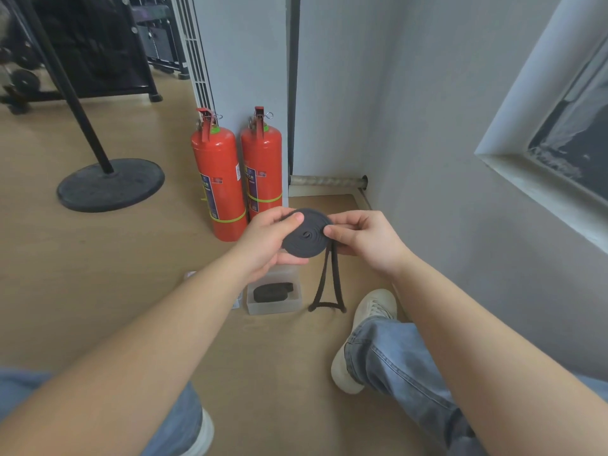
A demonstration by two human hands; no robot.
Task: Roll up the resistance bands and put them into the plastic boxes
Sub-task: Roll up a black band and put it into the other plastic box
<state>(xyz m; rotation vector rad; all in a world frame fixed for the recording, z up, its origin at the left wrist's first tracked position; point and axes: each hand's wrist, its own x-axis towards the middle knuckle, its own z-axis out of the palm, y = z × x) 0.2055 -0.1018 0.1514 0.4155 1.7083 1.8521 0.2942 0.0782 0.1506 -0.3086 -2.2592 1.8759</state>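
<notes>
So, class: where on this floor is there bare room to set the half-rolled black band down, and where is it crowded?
Free: the tan floor between the jeans-clad legs, below the clear plastic box; also the stretch left of the box, toward the black round stand base. Crowded: around the two red fire extinguishers, the box and the band's hanging loop.

Rolled band (272, 292) inside box (274, 307), seemingly.

There is a single view, from a wide-angle camera worn on the person's head. It looks forward and steeply down over both forearms toward the floor (98, 258) in a room corner. The left hand (269, 240) and right hand (365, 240) sit close, near the frame's centre; walls and lines bend toward the edges beyond them.
</notes>
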